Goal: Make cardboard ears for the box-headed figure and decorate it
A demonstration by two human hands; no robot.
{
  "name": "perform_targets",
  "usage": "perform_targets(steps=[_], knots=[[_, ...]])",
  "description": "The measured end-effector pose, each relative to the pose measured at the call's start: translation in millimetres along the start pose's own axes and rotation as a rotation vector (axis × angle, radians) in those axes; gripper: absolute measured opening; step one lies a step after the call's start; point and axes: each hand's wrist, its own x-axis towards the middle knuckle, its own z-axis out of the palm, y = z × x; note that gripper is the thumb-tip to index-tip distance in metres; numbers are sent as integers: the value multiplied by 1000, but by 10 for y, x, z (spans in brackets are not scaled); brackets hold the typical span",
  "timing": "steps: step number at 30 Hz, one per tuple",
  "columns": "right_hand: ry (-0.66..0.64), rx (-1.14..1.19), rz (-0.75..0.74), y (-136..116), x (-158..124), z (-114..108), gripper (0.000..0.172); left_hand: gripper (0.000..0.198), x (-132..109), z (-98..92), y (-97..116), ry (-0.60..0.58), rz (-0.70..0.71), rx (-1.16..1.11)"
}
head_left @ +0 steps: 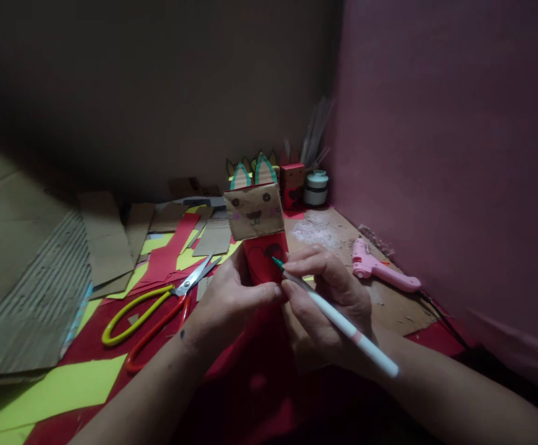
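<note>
In my left hand (234, 296) is a small cardboard animal figure (254, 213), held by its red body. The figure has a square brown face with drawn eyes, nose and mouth, and two pointed ears edged in green. My right hand (328, 296) grips a white marker (343, 322) between thumb and fingers. The marker's green tip meets or nearly meets the red front of the body, beside a dark drawn shape. Both hands are close together, the right one partly over the body's side.
Scissors (176, 296) with yellow and red handles lie open at the left, among red and yellow paper and cardboard pieces (104, 235). A pink glue gun (382, 267) rests at the right. Behind stand another red figure (291, 182) and a lidded jar (315, 188).
</note>
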Motion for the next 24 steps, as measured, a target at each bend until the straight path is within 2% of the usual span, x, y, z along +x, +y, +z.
perform_targets(steps=[5, 8, 14, 19, 24], knots=[[7, 4, 1, -1, 4, 5, 26, 43, -5, 3, 14, 29, -7, 60], [41, 14, 28, 4, 7, 2, 27, 46, 0, 25, 32, 6, 7, 15], [14, 18, 16, -3, 5, 15, 26, 42, 13, 42, 31, 8, 25, -10], [104, 51, 67, -18, 22, 20, 23, 51, -1, 28, 26, 3, -6, -24], [77, 61, 45, -11, 35, 4, 25, 51, 6, 10, 15, 9, -11, -30]])
